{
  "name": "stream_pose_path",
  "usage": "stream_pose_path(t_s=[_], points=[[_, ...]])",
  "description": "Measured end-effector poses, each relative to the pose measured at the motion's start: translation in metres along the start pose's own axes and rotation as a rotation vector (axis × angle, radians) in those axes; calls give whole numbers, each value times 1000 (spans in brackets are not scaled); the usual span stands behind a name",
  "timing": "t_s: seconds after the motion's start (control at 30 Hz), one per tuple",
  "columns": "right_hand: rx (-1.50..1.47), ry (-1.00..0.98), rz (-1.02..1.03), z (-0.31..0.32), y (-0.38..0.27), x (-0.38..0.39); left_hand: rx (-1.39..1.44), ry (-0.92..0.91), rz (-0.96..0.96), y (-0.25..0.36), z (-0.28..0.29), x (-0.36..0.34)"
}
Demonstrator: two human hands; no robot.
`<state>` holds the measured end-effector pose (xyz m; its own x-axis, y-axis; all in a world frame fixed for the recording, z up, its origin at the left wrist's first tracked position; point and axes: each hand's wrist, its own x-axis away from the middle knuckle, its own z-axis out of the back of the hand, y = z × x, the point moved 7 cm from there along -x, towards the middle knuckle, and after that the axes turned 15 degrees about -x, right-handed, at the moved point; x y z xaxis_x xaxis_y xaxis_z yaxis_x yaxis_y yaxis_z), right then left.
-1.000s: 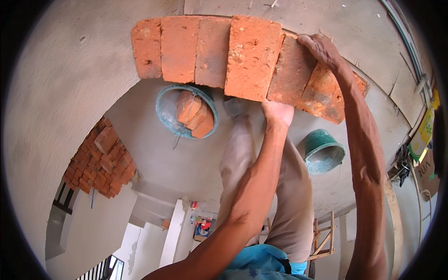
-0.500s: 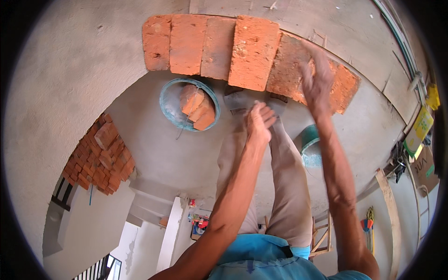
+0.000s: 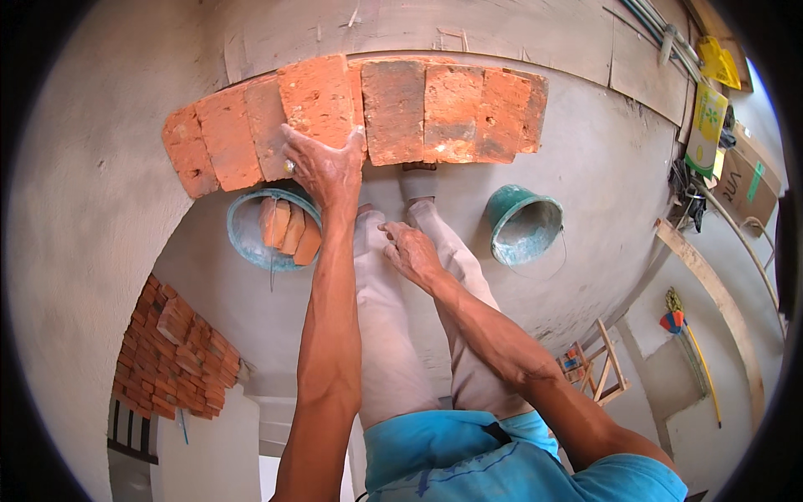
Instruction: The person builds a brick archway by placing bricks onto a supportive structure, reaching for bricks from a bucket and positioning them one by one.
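An orange-red brick point(image 3: 316, 99) lies raised on top of a row of bricks point(image 3: 393, 105). My left hand point(image 3: 328, 167), with a ring on one finger, grips the near end of that raised brick, thumb and fingers at its two sides. Several bricks stretch side by side to the left and right of it in a curved line. My right hand point(image 3: 411, 251) hangs in front of my legs, below the row. It is empty, its fingers loosely apart.
A teal bucket point(image 3: 237, 243) with several brick pieces stands on the floor at left; another teal bucket point(image 3: 529, 219) stands at right. A large brick pile point(image 3: 171, 351) is at lower left. A plastered wall point(image 3: 75, 209) borders the left. A small wooden stool point(image 3: 604, 368) is behind me at right.
My left hand has moved up to the raised brick and now grips it. My right hand has left the bricks on the right and dropped in front of my legs. The view has shifted.
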<state>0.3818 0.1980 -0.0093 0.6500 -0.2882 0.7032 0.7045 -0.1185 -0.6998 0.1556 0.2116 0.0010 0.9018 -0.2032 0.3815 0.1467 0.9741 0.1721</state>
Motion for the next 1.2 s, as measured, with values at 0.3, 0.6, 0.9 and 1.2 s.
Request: stream_pose_path(t_s=[0.3, 0.6, 0.9, 1.2], points=[[-294, 570, 0, 65, 2, -8, 63, 89, -23, 0, -6, -8], [-1094, 987, -535, 220, 140, -19, -243, 265, -110, 36, -19, -45], [-1137, 1043, -375, 219, 135, -53, -330, 278, -75, 44, -18, -43], [-1060, 1155, -256, 215, 124, -43, -263, 234, -41, 46, -14, -39]])
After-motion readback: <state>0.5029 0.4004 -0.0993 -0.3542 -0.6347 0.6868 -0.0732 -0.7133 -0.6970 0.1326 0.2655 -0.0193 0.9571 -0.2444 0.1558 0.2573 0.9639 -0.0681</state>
